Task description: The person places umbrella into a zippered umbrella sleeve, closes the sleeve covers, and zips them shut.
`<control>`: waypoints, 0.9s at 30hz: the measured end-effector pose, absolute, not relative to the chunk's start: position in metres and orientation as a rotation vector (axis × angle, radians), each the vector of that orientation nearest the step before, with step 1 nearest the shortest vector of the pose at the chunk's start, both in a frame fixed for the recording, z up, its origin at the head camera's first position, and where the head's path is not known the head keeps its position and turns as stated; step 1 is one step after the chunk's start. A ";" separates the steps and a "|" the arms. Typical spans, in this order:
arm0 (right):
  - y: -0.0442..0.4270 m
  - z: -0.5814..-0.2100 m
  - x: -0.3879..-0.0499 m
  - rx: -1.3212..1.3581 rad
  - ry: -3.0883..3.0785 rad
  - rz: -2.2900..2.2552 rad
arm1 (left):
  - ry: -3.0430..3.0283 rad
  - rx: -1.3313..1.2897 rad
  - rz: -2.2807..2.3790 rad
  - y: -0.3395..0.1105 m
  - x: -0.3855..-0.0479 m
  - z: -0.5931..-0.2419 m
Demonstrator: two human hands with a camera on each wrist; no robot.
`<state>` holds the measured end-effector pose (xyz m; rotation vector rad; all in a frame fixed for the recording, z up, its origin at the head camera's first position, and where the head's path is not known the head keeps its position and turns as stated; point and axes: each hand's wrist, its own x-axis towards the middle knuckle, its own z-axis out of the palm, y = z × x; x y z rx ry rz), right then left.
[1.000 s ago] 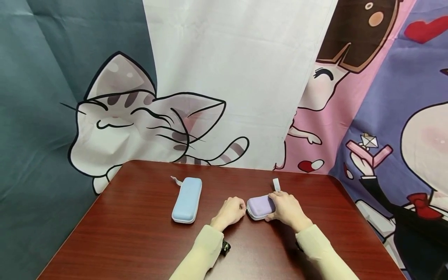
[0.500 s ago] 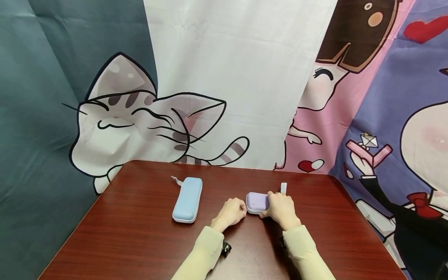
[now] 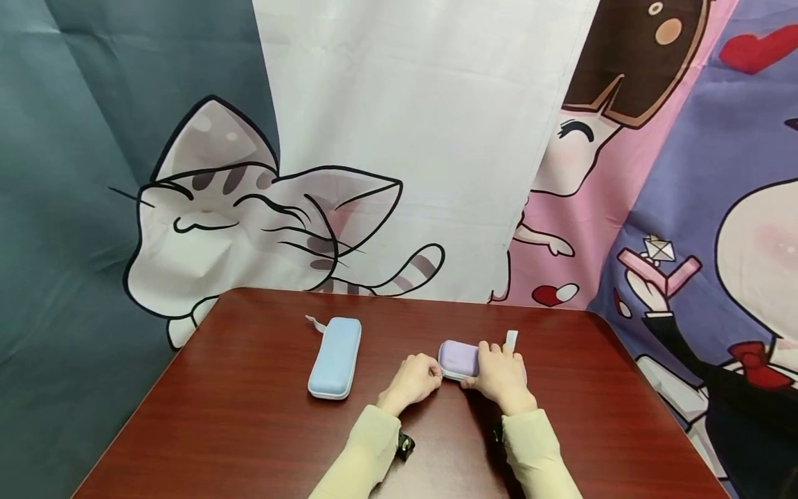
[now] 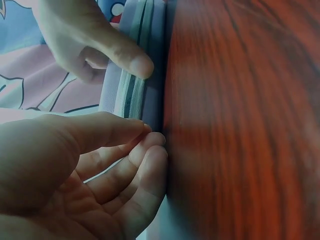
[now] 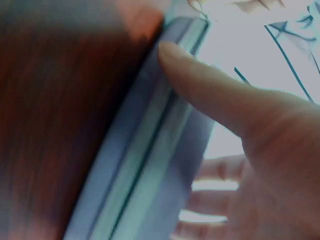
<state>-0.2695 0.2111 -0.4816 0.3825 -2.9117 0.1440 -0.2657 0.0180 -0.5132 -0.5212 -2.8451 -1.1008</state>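
A purple zip case lies flat on the table, with a pale strap at its far right. My right hand grips it from above; in the right wrist view the thumb presses the near side across the zipper. At the case's left end my left hand pinches with thumb and fingertips at the zipper pull, which the fingers mostly hide. The zipper looks closed along the side seen in the left wrist view.
A light blue zip case with a strap lies to the left on the reddish-brown table. Behind the table's far edge hangs a cartoon-printed cloth.
My right hand has shifted left along the purple case. The case has turned slightly, its strap now farther right and lower. My left hand stays nearly in place.
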 end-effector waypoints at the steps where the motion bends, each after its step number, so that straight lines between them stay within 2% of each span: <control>1: 0.214 -0.480 -0.270 0.403 -2.937 0.173 | -2.853 -0.514 -1.107 0.018 -0.265 -0.513; 11: 0.246 -0.466 -0.281 0.503 -3.055 0.557 | -2.872 -0.445 -1.146 0.016 -0.264 -0.512; 20: 0.265 -0.471 -0.286 0.717 -2.950 0.710 | -2.854 -0.434 -1.161 0.016 -0.263 -0.512; 27: 0.266 -0.477 -0.289 0.649 -2.960 0.720 | -2.856 -0.445 -1.162 0.016 -0.265 -0.514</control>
